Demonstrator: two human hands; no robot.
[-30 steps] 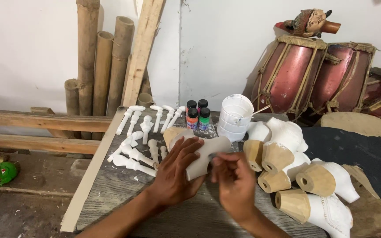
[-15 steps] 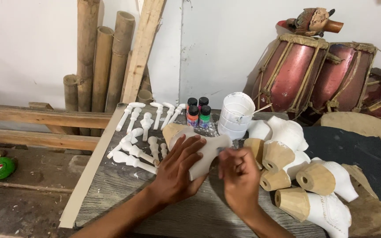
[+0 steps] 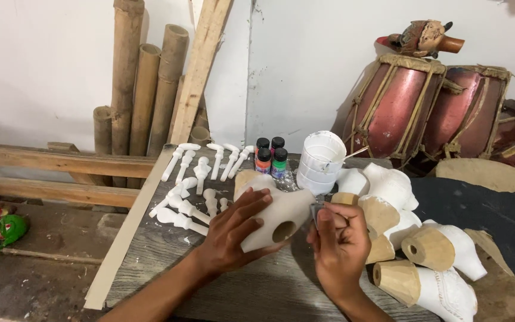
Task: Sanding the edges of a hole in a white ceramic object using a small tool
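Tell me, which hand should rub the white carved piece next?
Probably the right hand: it pinches a small grey scrap, maybe sandpaper, right at the white carved piece. The left hand is busy cupping and steadying that piece.

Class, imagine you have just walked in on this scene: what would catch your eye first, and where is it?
At the centre, the left hand holds a white-painted wooden piece with a round hole, while the right hand works beside it. To the right lie more white pieces. Behind them, against the wall, stand two red drums.
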